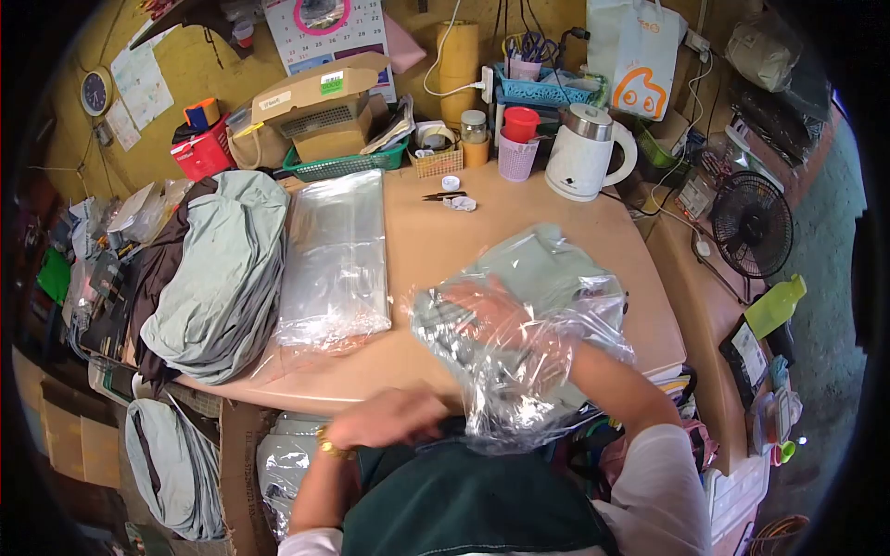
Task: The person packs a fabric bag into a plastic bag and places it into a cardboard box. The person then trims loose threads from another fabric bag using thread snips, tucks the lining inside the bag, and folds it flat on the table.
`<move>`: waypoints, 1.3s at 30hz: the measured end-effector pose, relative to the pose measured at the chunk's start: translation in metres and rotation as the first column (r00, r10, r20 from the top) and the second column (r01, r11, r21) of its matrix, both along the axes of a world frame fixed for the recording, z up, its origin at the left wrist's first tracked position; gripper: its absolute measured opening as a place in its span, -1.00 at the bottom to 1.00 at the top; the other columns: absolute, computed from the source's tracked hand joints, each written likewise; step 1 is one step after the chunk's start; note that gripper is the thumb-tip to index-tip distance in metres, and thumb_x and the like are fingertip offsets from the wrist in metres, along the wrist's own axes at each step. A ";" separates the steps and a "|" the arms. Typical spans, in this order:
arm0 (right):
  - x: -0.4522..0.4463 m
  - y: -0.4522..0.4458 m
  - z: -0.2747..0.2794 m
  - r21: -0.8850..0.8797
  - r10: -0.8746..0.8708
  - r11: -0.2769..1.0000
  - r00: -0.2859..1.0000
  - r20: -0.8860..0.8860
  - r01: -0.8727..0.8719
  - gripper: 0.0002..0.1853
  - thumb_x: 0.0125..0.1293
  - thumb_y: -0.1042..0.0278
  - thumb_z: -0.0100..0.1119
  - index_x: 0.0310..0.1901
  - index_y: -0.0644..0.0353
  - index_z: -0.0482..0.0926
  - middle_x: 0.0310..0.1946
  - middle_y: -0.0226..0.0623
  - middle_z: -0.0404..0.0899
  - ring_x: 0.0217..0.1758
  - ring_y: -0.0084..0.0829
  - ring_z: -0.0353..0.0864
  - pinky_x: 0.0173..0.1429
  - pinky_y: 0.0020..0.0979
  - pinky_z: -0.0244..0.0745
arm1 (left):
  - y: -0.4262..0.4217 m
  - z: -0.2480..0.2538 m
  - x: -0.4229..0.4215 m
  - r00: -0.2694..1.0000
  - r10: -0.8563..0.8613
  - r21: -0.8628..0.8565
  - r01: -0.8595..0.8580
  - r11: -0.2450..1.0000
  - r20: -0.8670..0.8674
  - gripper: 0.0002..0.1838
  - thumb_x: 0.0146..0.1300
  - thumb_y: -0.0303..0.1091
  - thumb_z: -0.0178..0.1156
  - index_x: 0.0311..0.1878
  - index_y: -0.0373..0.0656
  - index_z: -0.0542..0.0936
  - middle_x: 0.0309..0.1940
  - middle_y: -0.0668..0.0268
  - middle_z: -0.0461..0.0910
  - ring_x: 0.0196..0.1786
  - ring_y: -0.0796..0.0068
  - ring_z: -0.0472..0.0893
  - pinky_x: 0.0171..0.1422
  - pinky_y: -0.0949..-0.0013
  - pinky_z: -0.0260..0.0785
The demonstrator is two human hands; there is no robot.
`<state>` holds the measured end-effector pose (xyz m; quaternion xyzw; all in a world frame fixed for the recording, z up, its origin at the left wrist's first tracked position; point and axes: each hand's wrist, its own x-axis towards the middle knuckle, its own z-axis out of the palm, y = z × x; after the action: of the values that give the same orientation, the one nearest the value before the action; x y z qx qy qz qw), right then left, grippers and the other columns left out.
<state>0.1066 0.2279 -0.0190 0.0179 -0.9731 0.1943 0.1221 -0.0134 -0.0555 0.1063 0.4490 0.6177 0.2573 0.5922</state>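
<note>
A folded grey-green garment (547, 258) lies on the table inside a clear plastic bag (519, 394), whose loose end hangs over the front edge. My right hand (496, 310) shows through the shiny film, resting on the garment with fingers stretched to the left; whether it is inside the bag or under a fold, I cannot tell. Just off the table's front edge, left of the bag, is my left hand (394, 417). Its fingers are smeared by motion. To the left lies a stack of flat clear bags (334, 250), beside a pile of folded grey-green garments (222, 269).
At the back of the table (417, 222) stand a white kettle (579, 153), a pink cup (517, 157) and a green basket (348, 162). Black tweezers (443, 195) lie before them. A black fan (752, 224) is at right. More garments (171, 468) hang below left.
</note>
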 end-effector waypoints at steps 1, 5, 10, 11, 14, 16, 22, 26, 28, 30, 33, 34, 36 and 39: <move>0.005 -0.008 0.011 0.000 -0.007 1.000 1.000 -0.001 0.007 -0.21 0.34 -0.29 0.01 0.46 0.02 0.21 0.49 0.06 0.07 0.51 0.21 0.07 0.36 0.49 -0.07 | -0.004 -0.020 -0.021 0.974 0.223 -0.039 -0.224 0.974 -0.035 -0.50 0.54 0.02 -0.11 0.20 -0.27 0.36 -0.31 0.13 0.67 -0.23 0.35 0.71 -0.21 0.37 0.59; 0.024 -0.040 0.009 0.388 -0.634 0.710 0.773 -0.012 0.588 -0.25 0.35 -0.22 0.06 0.44 0.06 0.26 0.49 0.10 0.05 0.52 0.09 0.11 0.45 0.31 0.01 | 0.015 -0.109 -0.038 0.834 0.552 0.256 -0.536 0.804 0.012 -0.33 0.50 0.00 -0.03 0.49 -0.18 0.07 -0.28 0.23 0.60 -0.23 0.50 0.65 -0.22 0.50 0.52; 0.010 -0.016 0.038 0.039 -0.441 0.897 0.890 0.117 0.440 -0.21 0.30 -0.24 0.08 0.39 0.20 0.30 0.48 0.17 0.07 0.54 0.14 0.03 0.53 0.21 -0.12 | 0.036 -0.098 -0.009 0.733 0.660 0.450 -0.650 0.612 0.161 0.13 0.12 -0.45 0.41 0.57 -0.22 -0.21 0.39 -0.13 0.18 0.30 0.18 0.40 0.32 0.24 0.38; 0.011 -0.009 0.046 0.338 -0.630 0.737 0.776 0.034 0.585 -0.19 0.31 -0.23 0.07 0.39 0.26 0.29 0.48 0.14 0.08 0.56 0.12 0.00 0.56 0.20 -0.21 | 0.034 -0.098 -0.008 0.740 0.652 0.447 -0.645 0.620 0.164 0.13 0.12 -0.45 0.41 0.57 -0.22 -0.21 0.39 -0.13 0.18 0.30 0.18 0.40 0.32 0.24 0.38; 0.002 -0.009 0.025 0.457 -0.514 0.776 0.856 0.060 0.434 -0.08 0.27 -0.35 0.05 0.39 0.33 0.25 0.51 0.10 0.02 0.60 0.11 -0.15 0.56 0.23 -0.29 | 0.027 -0.098 0.001 0.643 0.662 0.392 -0.763 0.513 0.386 -0.03 0.16 -0.55 0.35 0.53 -0.19 -0.04 0.23 -0.05 0.39 0.15 0.24 0.54 0.21 0.26 0.47; -0.003 -0.006 0.034 0.499 -0.349 0.835 0.924 0.154 0.233 -0.02 0.23 -0.39 0.04 0.42 0.34 0.20 0.50 0.16 0.02 0.59 0.16 -0.13 0.54 0.28 -0.31 | 0.029 -0.096 0.002 0.565 0.664 0.289 -0.824 0.487 0.491 -0.10 0.18 -0.57 0.32 0.50 -0.19 0.02 0.19 -0.02 0.43 0.12 0.27 0.55 0.20 0.28 0.48; -0.015 0.032 0.022 0.222 -0.529 0.845 0.819 0.221 0.486 0.12 0.05 -0.64 0.06 0.53 -0.07 0.09 0.58 0.10 -0.35 0.63 0.15 -0.43 0.44 0.50 -0.38 | 0.029 -0.109 -0.004 0.400 0.707 0.198 -0.914 0.354 0.583 -0.30 0.16 -0.68 0.31 0.33 -0.18 0.24 0.05 0.15 0.53 0.06 0.38 0.57 0.18 0.34 0.48; -0.003 0.029 0.027 0.240 -0.599 0.800 0.741 0.303 0.549 0.13 -0.02 -0.71 0.03 0.54 -0.32 0.04 0.59 0.03 -0.47 0.63 0.13 -0.55 0.47 0.44 -0.52 | 0.029 -0.100 -0.001 0.477 0.706 0.347 -0.876 0.334 0.524 -0.28 0.14 -0.67 0.33 0.33 -0.16 0.22 0.08 0.15 0.52 0.08 0.38 0.56 0.20 0.33 0.46; 0.007 0.033 0.026 0.260 -0.611 0.792 0.724 0.320 0.553 0.13 -0.02 -0.72 0.02 0.55 -0.33 0.02 0.59 0.01 -0.47 0.63 0.15 -0.56 0.47 0.44 -0.53 | 0.033 -0.095 0.008 0.467 0.699 0.358 -0.881 0.310 0.542 -0.23 0.15 -0.65 0.33 0.38 -0.16 0.17 0.10 0.14 0.51 0.09 0.37 0.56 0.21 0.33 0.45; 0.020 0.043 0.022 0.280 -0.730 0.683 0.620 0.288 0.674 0.15 -0.02 -0.74 -0.02 0.55 -0.30 -0.01 0.60 -0.05 -0.50 0.62 0.16 -0.58 0.46 0.45 -0.54 | 0.032 -0.095 0.019 0.314 0.661 0.096 -0.934 0.344 0.681 -0.11 0.18 -0.61 0.34 0.48 -0.17 0.02 0.06 0.16 0.51 0.08 0.39 0.57 0.19 0.34 0.46; 0.028 0.049 0.034 0.305 -0.770 0.631 0.532 0.351 0.713 0.15 0.02 -0.74 -0.06 0.56 -0.26 -0.06 0.60 -0.04 -0.48 0.62 0.19 -0.54 0.44 0.50 -0.47 | 0.026 -0.108 0.028 0.507 0.664 0.066 -0.819 0.570 0.550 -0.09 0.23 -0.57 0.32 0.51 -0.16 -0.04 0.10 0.19 0.55 0.05 0.44 0.61 0.16 0.41 0.50; 0.026 0.051 0.033 0.304 -0.762 0.642 0.544 0.352 0.703 0.15 0.02 -0.74 -0.06 0.56 -0.26 -0.06 0.60 -0.04 -0.48 0.62 0.19 -0.54 0.44 0.50 -0.47 | 0.026 -0.113 0.030 0.497 0.672 0.065 -0.827 0.558 0.548 -0.09 0.23 -0.57 0.32 0.51 -0.16 -0.04 0.10 0.19 0.55 0.05 0.44 0.61 0.16 0.41 0.50; 0.021 0.057 0.029 0.324 -0.818 0.568 0.476 0.322 0.757 0.13 0.06 -0.72 -0.10 0.57 -0.22 -0.07 0.60 -0.04 -0.44 0.62 0.19 -0.52 0.43 0.52 -0.46 | 0.030 -0.113 0.034 0.654 0.460 0.119 -0.642 0.758 0.600 -0.20 0.29 -0.46 0.30 0.50 -0.16 0.07 0.13 0.21 0.52 0.09 0.49 0.57 0.11 0.42 0.52; 0.012 0.056 0.023 0.307 -0.844 0.530 0.454 0.285 0.791 -0.04 0.24 -0.59 -0.18 0.55 -0.21 0.00 0.60 -0.05 -0.35 0.64 0.08 -0.47 0.48 0.44 -0.52 | 0.038 -0.092 0.021 0.583 0.523 -0.094 -0.608 0.789 0.621 -0.36 0.36 -0.33 0.25 0.42 -0.22 0.23 0.11 0.22 0.54 0.13 0.47 0.57 0.14 0.40 0.53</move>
<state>0.1191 0.2842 0.0036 -0.4843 -0.8736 0.0471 -0.0029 0.0079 -0.0172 0.0148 0.1559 0.4810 0.6036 0.6165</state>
